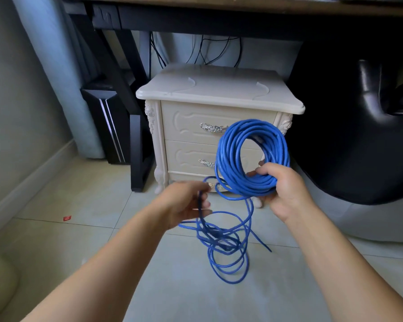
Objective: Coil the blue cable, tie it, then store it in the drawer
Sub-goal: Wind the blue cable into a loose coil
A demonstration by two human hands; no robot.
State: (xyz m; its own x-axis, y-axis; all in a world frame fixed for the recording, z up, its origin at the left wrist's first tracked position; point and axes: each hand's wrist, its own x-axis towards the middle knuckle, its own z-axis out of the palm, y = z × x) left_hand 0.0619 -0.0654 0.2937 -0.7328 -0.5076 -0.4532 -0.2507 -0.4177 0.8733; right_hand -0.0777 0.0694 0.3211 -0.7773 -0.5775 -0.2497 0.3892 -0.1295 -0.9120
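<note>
Head view shows a cream carved two-drawer nightstand (pixel 219 126), both drawers shut. Before it the right hand (pixel 282 189) clamps the thick blue cable coil (pixel 251 159), while the left hand (pixel 186 203) pinches the loose strand. Slack tangled on the pale tiled floor (pixel 79 228) could knot if pulled quickly.

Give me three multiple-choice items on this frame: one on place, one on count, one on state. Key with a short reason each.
1. Where is the wound coil?
A. on the nightstand top
B. held up in the right hand
C. inside a drawer

2. How many drawer fronts on the nightstand show handles?
A. two
B. four
C. none

3. What state is the blue cable in?
A. fully coiled and tied
B. partly coiled, loose loops on the floor
C. not coiled at all

Key: 1 B, fingers wrap the coil's lower edge. 2 A, upper and lower fronts each carry one. 3 B, slack runs from the left hand to the tiles.
</note>
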